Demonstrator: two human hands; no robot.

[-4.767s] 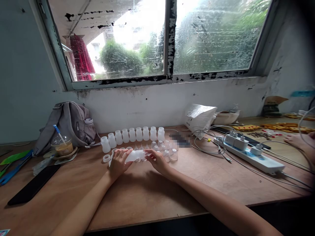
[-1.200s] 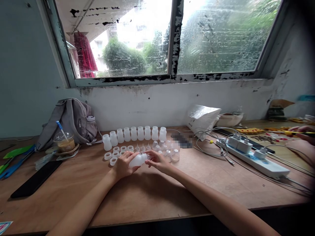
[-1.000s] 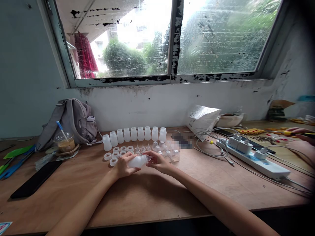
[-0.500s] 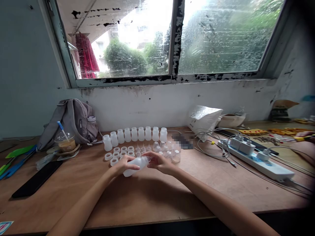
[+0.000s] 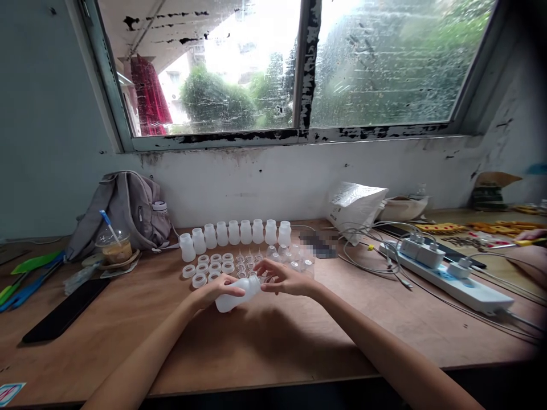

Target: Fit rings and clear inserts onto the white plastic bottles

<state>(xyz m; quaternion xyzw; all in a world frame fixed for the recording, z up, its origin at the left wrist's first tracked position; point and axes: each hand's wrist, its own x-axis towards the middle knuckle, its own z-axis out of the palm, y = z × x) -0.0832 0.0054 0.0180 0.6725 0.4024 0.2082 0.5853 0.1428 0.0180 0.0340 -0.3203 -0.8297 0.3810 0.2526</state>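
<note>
Half a second ago the fingers of the right hand [image 5: 287,279] were close around the top of the bottle [image 5: 233,300]. Now they have come apart, and the wrist sits a bit further off. The bottle has gone down just a little. Way back, almost five seconds ago, it was nearly flat between the hands; now it slants.

The right hand is loose, with its fingers spread and bent. It is right by the neck of the bottle, but I can't tell if a fingertip touches it. The left hand [image 5: 219,286] is gripping the bottle's side, with the thumb across the front.

So the bottle is in the left hand, over the wooden table [image 5: 299,353]. It is white and cloudy. The fat bottom end points down below the left hand, and the thin neck tips up toward the right hand.

Past both hands is a row of bottles [image 5: 233,232], nine of them, all standing up. Just behind the right hand are the clear caps [image 5: 284,254]. White rings [image 5: 188,277] lie beyond the left hand. Little clear pointy tips [image 5: 240,265] are behind the gap between the hands.
</note>
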